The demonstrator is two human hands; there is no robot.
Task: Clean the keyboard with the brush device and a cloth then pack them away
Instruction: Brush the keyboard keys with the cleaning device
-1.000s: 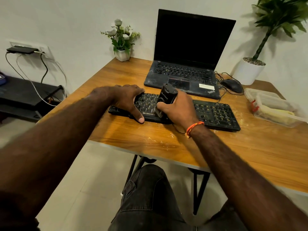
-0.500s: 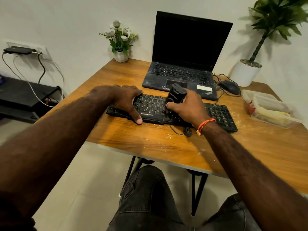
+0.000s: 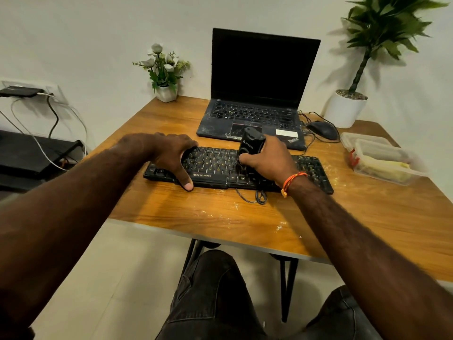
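Fingers of the right hand (image 3: 268, 159) grip the brush device (image 3: 251, 143) upright on the keyboard (image 3: 213, 165); left hand (image 3: 171, 154) clasps the keyboard's end, thumb on its near edge.

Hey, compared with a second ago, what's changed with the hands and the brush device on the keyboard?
The right hand has slid the brush device rightward along the keyboard, from left of the middle to near the middle of the keys. It still grips the device upright. The left hand stays clamped over the keyboard's left end, thumb on the front edge. The laptop and clear container lie as before.
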